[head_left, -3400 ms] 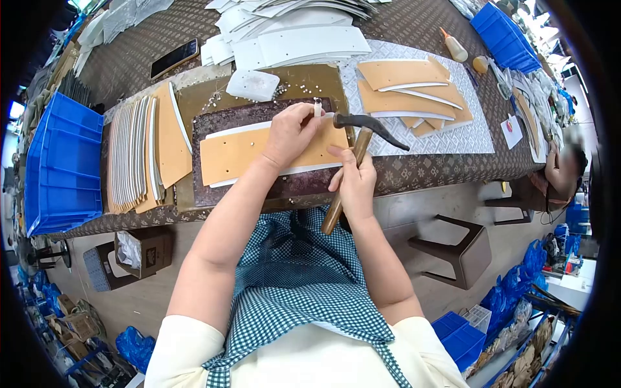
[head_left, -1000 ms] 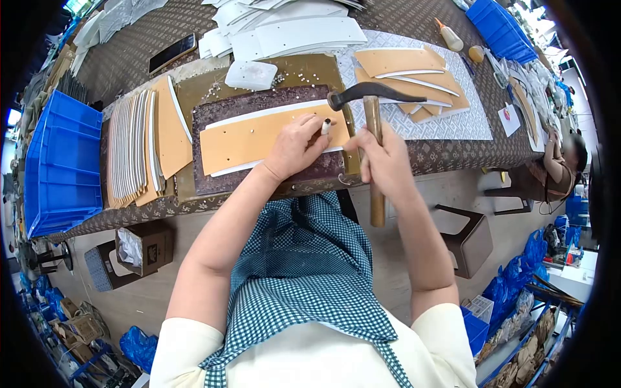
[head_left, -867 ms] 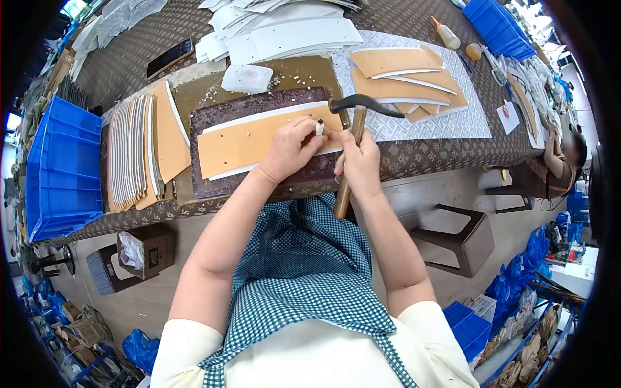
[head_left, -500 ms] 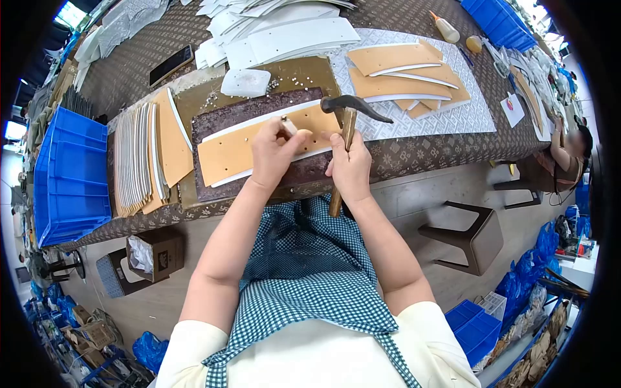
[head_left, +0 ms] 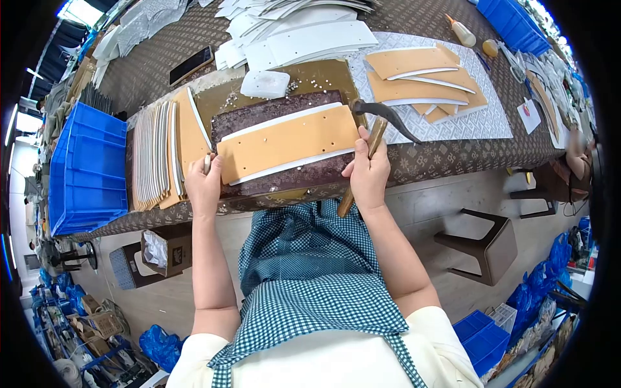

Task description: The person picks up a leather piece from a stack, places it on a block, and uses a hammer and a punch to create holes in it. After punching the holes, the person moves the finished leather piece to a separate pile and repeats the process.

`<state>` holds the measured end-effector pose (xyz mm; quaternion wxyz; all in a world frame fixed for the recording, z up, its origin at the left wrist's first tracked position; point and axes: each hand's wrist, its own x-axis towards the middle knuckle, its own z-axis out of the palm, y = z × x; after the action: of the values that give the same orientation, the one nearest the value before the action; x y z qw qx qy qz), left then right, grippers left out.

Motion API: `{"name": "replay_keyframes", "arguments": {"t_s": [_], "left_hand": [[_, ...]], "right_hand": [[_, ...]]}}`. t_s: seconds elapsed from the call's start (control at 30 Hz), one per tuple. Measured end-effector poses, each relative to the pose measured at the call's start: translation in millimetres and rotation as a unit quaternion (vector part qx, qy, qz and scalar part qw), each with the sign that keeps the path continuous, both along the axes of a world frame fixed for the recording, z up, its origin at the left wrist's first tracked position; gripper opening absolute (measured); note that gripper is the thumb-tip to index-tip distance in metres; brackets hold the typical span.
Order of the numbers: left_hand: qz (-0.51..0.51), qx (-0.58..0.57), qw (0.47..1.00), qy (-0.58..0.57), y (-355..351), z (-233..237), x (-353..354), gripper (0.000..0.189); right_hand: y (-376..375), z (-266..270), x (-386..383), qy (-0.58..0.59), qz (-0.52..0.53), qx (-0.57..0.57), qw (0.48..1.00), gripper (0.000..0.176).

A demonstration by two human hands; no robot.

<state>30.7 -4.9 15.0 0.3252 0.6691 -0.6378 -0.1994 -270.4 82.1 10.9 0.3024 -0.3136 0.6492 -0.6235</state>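
In front of me a curved tan panel (head_left: 284, 143) with small punched holes lies over a white sheet (head_left: 259, 134) on a dark, worn pad (head_left: 226, 121). My left hand (head_left: 204, 184) is closed at the panel's left end, with a short pale hole punch (head_left: 207, 164) sticking up from the fingers. A hammer with a wooden handle (head_left: 378, 137) and a curved dark head (head_left: 391, 116) is gripped in my right hand (head_left: 369, 173). That hand's thumb and fingers are also at the panel's right end.
Left of the pad stand a row of panels (head_left: 154, 155) and blue bins (head_left: 90, 171). Behind lie a white block (head_left: 265, 84), white sheets (head_left: 310, 44) and a phone (head_left: 191, 66). More tan panels (head_left: 414, 64) are at right. A stool (head_left: 488, 249) is below; a person (head_left: 577, 165) sits far right.
My left hand has moved from above the panel to its left end, still with the punch. My right hand, holding the hammer, is now at the panel's right end. The view has shifted slightly.
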Motion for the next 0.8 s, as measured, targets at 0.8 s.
{"name": "replay_keyframes", "arguments": {"t_s": [0.8], "left_hand": [[-0.098, -0.154, 0.795, 0.578, -17, 80, -46, 0.009]], "right_hand": [[13, -9, 7, -0.132, 0.010, -0.126, 0.983, 0.014]]}}
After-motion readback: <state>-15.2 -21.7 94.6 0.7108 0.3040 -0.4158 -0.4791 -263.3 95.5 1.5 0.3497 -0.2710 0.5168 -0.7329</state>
